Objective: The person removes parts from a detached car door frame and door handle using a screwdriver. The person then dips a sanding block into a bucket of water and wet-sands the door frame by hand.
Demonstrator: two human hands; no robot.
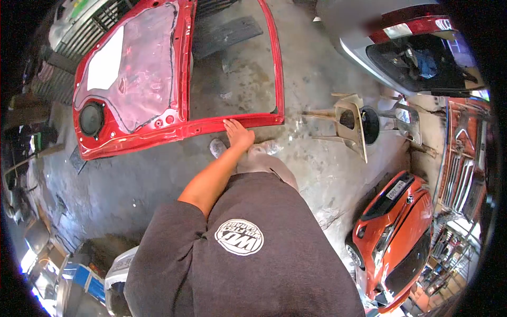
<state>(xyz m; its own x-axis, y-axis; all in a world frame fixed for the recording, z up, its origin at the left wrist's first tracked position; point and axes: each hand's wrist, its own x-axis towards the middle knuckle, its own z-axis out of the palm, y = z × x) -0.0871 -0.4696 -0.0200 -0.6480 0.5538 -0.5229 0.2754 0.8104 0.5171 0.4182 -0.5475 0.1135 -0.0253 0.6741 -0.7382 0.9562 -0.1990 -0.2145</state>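
Observation:
A red car door [182, 131] stretches across the upper left, its inner side showing. Pinkish plastic sheeting [148, 58] covers much of its panel, with a white patch [105, 63] on it. A round black speaker [91, 119] sits in the door's lower left corner. My left hand [240, 136] rests on the red edge nearest my body, by the window opening, fingers stretched out and nothing held in them. The palm and thumb do not show clearly. Nowhere in the picture does my right hand appear.
A plastic chair [349, 124] with a dark round object [371, 125] lies right of the door. Further right are a silver vehicle [359, 50] and an orange car [404, 238]. A dark flat board [227, 37] shows through the window opening. Shelving [451, 259] lines the lower right.

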